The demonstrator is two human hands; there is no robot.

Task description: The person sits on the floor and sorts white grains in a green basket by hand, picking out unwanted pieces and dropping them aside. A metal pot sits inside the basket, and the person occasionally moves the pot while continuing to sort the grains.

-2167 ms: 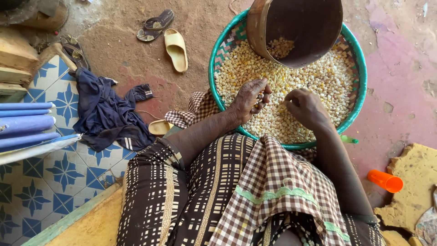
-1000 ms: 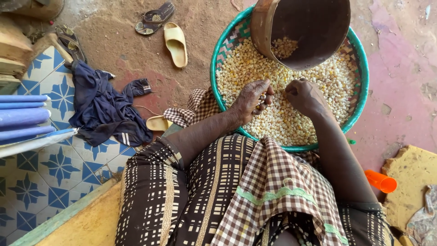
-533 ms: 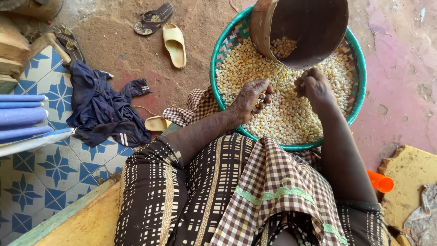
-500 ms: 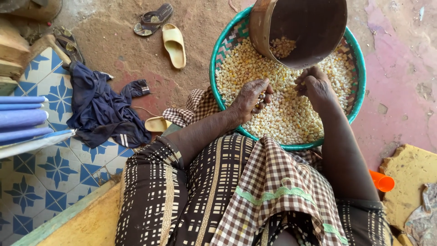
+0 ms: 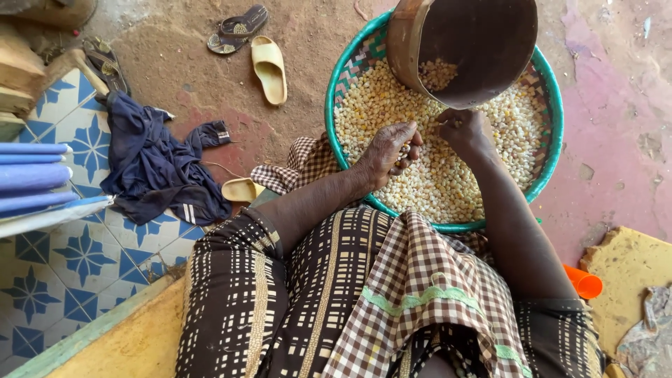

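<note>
My fingers (image 5: 409, 143) on the left hand (image 5: 387, 150) are curled shut on a pinch of maize kernels (image 5: 434, 175), just over the heap in the green-rimmed woven basket (image 5: 334, 105); my right hand (image 5: 463, 129) is closed too, at the lip of the round brown sieve (image 5: 462, 49), though whether it grips the rim or grain I cannot tell; the kernels look hard, dry and light, apt to roll and spill, so I judge they are best scooped in a cupped palm; the sieve hides the basket's far side, and my checked wrap (image 5: 420, 294) covers its near rim.
</note>
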